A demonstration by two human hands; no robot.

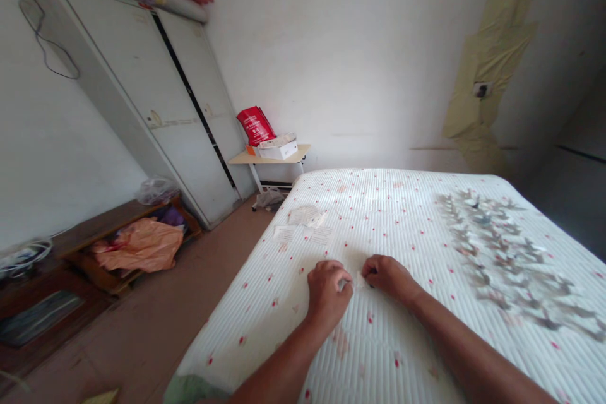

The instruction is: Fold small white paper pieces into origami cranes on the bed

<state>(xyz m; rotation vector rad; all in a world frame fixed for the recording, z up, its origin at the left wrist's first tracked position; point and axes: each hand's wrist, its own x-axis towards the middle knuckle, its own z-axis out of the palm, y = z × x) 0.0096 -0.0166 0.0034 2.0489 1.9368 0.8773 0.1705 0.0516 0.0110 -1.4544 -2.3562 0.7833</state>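
Both hands are low over a white quilted mattress (402, 328) with small red dots. My left hand (328, 290) is curled, thumb and forefinger pinched together at a small pale piece. Just to its right, my right hand (386, 274) is closed too, its fingertips on a small pale paper piece (361, 280) between the hands. Beyond my left hand lie printed paper sheets (305, 216), with separate pieces (284, 233) nearer. Several small folded paper figures (502, 246) stand in rows at the right of the mattress, slightly blurred.
A small table (231, 158) with a red bag (256, 126) and a white box (279, 150) stands past the mattress. A grey cabinet (142, 88) and a low wooden bench (89, 227) with an orange cloth (142, 245) are at left.
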